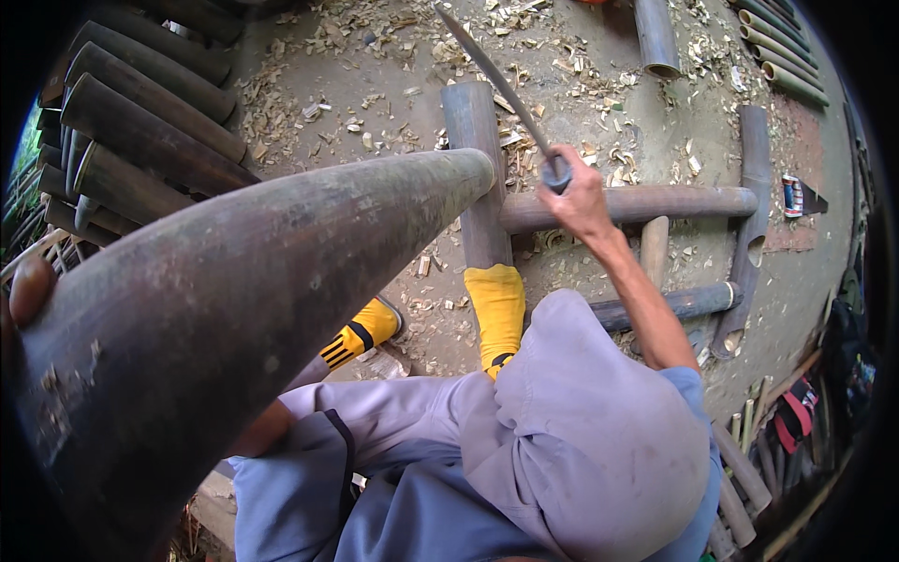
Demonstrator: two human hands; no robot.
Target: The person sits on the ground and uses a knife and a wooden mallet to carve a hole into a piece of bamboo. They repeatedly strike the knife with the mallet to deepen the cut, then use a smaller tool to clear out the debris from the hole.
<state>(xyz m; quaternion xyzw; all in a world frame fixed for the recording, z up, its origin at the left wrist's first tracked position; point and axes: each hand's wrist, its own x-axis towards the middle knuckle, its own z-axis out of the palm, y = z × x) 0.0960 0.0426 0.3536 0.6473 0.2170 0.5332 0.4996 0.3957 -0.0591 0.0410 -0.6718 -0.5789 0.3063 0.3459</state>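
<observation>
Slanting bamboo pole [234, 272]: thick; dark brown to near-black at the near end, greyer with faint greenish patches further along; surface scuffed, pale flecks at lower left; runs from your lower left to upper centre, far end overlapping the left beam [473, 112], contact uncertain.
Ground frame [646, 205]: grey-brown bamboo beams and crossbars ahead of you, amid pale shavings [328, 37].
Machete [501, 82]: long, narrow grey blade, pointing up and leftward.
Right hand [578, 199]: yours, closed round the machete's handle, above the frame's crossbar.
Left hand [33, 288]: yours, at the pole's near left edge, fingers against it; mostly hidden, so you cannot tell how far it closes.
</observation>
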